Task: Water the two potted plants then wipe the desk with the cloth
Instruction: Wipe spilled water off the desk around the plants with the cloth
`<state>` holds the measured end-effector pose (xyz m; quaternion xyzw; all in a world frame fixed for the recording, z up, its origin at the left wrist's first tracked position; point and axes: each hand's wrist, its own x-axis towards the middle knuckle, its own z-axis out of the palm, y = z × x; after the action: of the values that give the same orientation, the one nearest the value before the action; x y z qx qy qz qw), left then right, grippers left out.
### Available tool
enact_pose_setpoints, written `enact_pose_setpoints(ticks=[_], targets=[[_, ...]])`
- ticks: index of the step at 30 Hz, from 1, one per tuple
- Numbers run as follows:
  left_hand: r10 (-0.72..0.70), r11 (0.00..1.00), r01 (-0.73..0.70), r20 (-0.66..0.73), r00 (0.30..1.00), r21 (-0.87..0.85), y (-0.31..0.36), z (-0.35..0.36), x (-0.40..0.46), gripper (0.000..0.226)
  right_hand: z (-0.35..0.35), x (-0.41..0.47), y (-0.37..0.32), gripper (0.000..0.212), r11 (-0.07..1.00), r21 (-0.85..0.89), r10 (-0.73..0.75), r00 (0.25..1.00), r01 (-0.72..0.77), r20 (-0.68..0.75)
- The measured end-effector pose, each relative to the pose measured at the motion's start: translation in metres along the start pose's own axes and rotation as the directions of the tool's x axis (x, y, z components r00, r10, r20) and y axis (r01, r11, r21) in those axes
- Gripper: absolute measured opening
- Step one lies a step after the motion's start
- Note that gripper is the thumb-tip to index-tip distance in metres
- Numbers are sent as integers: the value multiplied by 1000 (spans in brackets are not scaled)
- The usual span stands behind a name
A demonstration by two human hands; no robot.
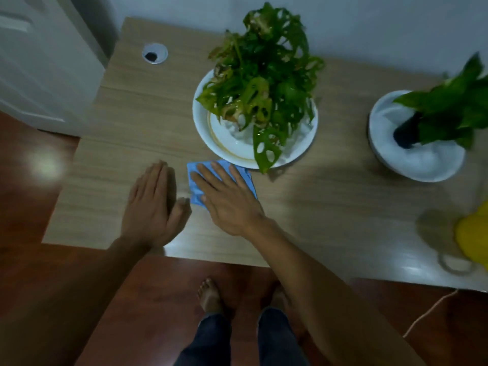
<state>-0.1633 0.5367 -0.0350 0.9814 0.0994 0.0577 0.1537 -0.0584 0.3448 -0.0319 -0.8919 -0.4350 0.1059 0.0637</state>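
Observation:
A folded blue cloth (196, 192) lies on the light wooden desk (126, 133), just in front of the white dish (232, 149) that holds a leafy green plant (264, 83). My right hand (227, 199) presses flat on the cloth, fingers spread. My left hand (153, 204) rests flat on the desk right beside it, holding nothing. A second plant (454, 107) stands in a white bowl-shaped pot (420, 165) at the right.
A yellow object (472, 241) sits at the desk's right edge, with a cord (427, 313) trailing to the floor. A round cable hole (154, 53) is at the back left. A white door (39, 62) stands left of the desk. My bare feet are below the front edge.

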Motion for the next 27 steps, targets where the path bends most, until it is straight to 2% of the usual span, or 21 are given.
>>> enact_pose_setpoints(ticks=[7, 11, 14, 19, 24, 27], targets=[[158, 986, -159, -13, 987, -53, 124, 34, -4, 75, -15, -106, 131, 54, 1000, 16, 8, 998, -10, 68], [207, 977, -206, 20, 978, -56, 185, 58, -8, 74, -24, -138, 208, 54, 981, 35, 191, 981, -192, 27], [233, 971, -229, 65, 970, -67, 231, 78, -4, 76, -33, -142, 243, 55, 923, 133, 362, 932, -362, 25], [297, 952, -286, 106, 949, -106, 311, 101, 9, 80, -27, -186, 259, 56, 892, 191, 423, 906, -411, -25], [307, 946, -291, 115, 945, -142, 375, 113, 16, 80, -21, -252, 286, 56, 807, 227, 574, 814, -544, -88], [348, 933, -331, 128, 929, -141, 398, 118, 18, 79, -15, -268, 295, 59, 705, 240, 704, 700, -667, -122]])
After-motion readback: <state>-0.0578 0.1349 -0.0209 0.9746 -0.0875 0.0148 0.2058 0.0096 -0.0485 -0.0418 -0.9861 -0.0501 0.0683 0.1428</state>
